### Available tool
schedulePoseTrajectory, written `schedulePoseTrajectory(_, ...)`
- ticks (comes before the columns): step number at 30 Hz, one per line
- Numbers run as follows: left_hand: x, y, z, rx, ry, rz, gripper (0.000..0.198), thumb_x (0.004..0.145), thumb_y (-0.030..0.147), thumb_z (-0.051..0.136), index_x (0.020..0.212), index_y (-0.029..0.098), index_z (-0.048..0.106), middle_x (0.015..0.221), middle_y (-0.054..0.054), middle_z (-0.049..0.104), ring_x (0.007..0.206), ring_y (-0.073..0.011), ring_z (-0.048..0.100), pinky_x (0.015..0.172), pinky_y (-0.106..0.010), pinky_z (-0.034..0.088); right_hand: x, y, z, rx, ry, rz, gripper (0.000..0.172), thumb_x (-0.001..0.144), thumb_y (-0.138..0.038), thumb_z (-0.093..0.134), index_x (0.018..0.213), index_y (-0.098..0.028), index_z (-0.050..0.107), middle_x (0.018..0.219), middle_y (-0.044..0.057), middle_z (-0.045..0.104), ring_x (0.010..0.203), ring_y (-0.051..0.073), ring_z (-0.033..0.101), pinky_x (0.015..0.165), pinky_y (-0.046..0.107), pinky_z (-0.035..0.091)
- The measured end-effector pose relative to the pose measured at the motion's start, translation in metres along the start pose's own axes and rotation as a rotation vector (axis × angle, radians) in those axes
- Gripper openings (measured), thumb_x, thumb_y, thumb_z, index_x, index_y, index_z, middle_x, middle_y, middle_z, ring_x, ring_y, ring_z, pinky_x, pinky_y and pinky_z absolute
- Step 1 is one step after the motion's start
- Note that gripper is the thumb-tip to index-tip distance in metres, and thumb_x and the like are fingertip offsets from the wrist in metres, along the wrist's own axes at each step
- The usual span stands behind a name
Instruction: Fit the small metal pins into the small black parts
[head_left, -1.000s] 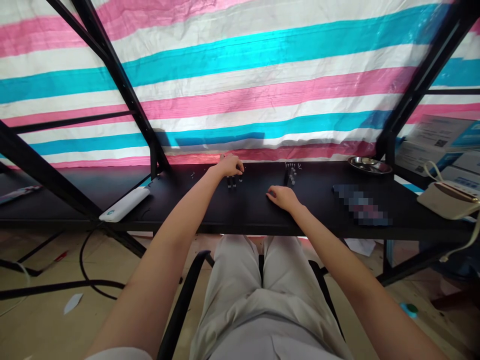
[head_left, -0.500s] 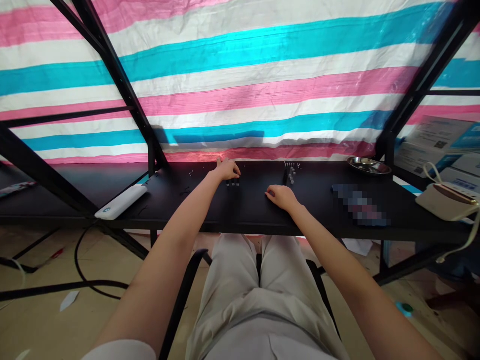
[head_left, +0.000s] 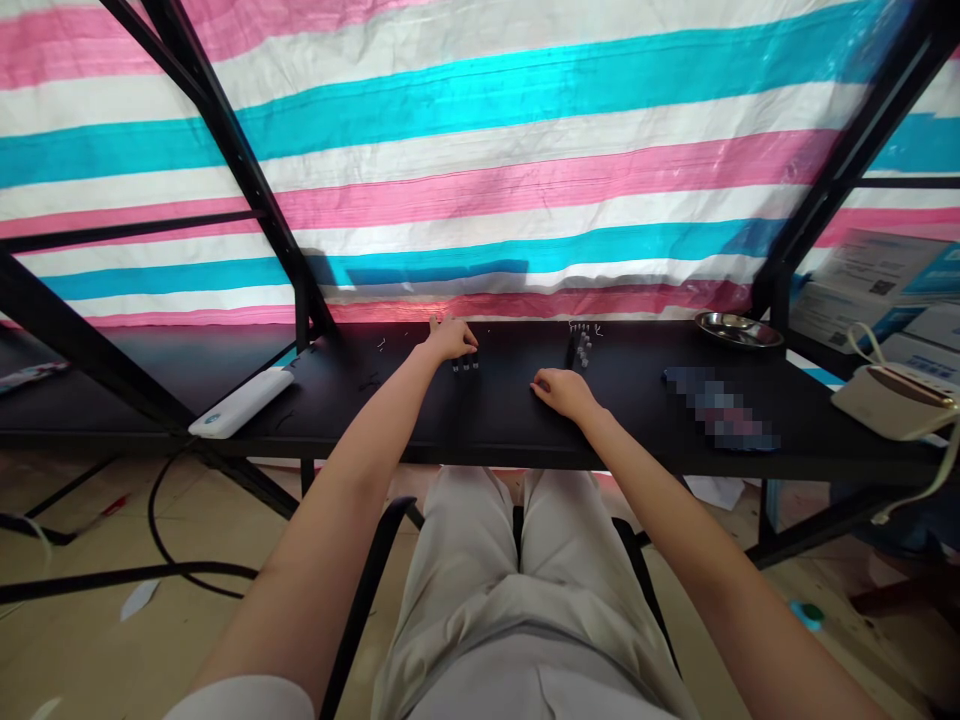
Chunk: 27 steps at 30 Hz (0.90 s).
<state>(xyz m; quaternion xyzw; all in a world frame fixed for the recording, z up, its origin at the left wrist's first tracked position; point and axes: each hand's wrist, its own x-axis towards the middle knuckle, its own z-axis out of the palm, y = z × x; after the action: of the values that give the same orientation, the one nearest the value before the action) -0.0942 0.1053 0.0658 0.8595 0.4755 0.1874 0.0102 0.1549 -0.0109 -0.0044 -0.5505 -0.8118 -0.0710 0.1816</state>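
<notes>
1. Starting at the far left of the black tabletop point(head_left: 337, 425), a white power bank point(head_left: 241, 402) lies at an angle, well off at the left hand's 9 o'clock. Tiny bent metal bits point(head_left: 382, 345) sit nearer, scattered along the far side of the table.
2. And here's the left hand point(head_left: 452, 339), fingers curled down near the table's far edge! A short row of small dark upright pins point(head_left: 465, 365) stands right by it at 4 o'clock. (Whether it's pinching one, the view is too small to tell.)
3. Moving across, the right hand point(head_left: 559, 392) lies palm-down on the tabletop, well apart from the left, with nothing visible in it.
4. At that hand's 1 o'clock, near the far edge, stands a tight cluster of small metal-and-dark pins point(head_left: 581, 350).
5. Further right, a shallow steel dish point(head_left: 739, 329) sits at the far edge, with a pixelated patch point(head_left: 720, 408) nearer the front edge, impossible to make out.
6. At the far right, a white device point(head_left: 896, 397) with a pale cord rests on the table's end, and printed cardboard boxes point(head_left: 877, 285) are stacked behind it at 1 o'clock.
</notes>
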Motion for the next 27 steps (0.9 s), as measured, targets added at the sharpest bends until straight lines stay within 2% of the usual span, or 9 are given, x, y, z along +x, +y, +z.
schedulePoseTrajectory(4, -0.002, 0.004, -0.002, -0.008, -0.02, -0.056, 0.005, 0.062, 0.024, 0.075, 0.065, 0.026, 0.072, 0.087, -0.005, 0.069, 0.111, -0.0345, 0.045, 0.098, -0.071, 0.009, 0.0, 0.0, 0.0, 0.009, 0.0, 0.001, 0.02, 0.087, -0.033, 0.046, 0.088, -0.021, 0.062, 0.083, 0.003, 0.066, 0.071, 0.014, 0.057, 0.06, 0.024, 0.032)
schedulePoseTrajectory(12, -0.001, 0.007, -0.006, 0.034, -0.071, -0.051, 0.004, 0.062, 0.025, 0.074, 0.065, 0.024, 0.071, 0.087, -0.006, 0.068, 0.111, -0.0344, 0.044, 0.099, -0.07, 0.006, 0.0, -0.001, -0.001, 0.03, -0.004, 0.014, 0.019, 0.087, -0.032, 0.047, 0.087, -0.021, 0.062, 0.082, 0.003, 0.066, 0.071, 0.014, 0.057, 0.06, 0.024, 0.032)
schedulePoseTrajectory(18, -0.008, 0.023, -0.018, 0.119, -0.196, -0.103, 0.013, 0.069, 0.03, 0.069, 0.08, 0.025, 0.073, 0.101, -0.004, 0.067, 0.117, -0.0337, 0.04, 0.101, -0.066, 0.006, 0.0, 0.0, -0.001, 0.033, -0.01, 0.019, 0.02, 0.087, -0.033, 0.046, 0.087, -0.021, 0.063, 0.082, 0.003, 0.066, 0.07, 0.014, 0.057, 0.06, 0.024, 0.033)
schedulePoseTrajectory(27, -0.007, 0.029, -0.022, 0.18, -0.205, -0.097, 0.027, 0.069, 0.033, 0.068, 0.095, 0.024, 0.07, 0.108, -0.007, 0.063, 0.119, -0.0336, 0.038, 0.102, -0.064, 0.007, -0.001, -0.001, -0.003, 0.108, 0.03, 0.041, 0.021, 0.086, -0.034, 0.047, 0.087, -0.021, 0.063, 0.079, 0.002, 0.066, 0.068, 0.013, 0.056, 0.06, 0.023, 0.032)
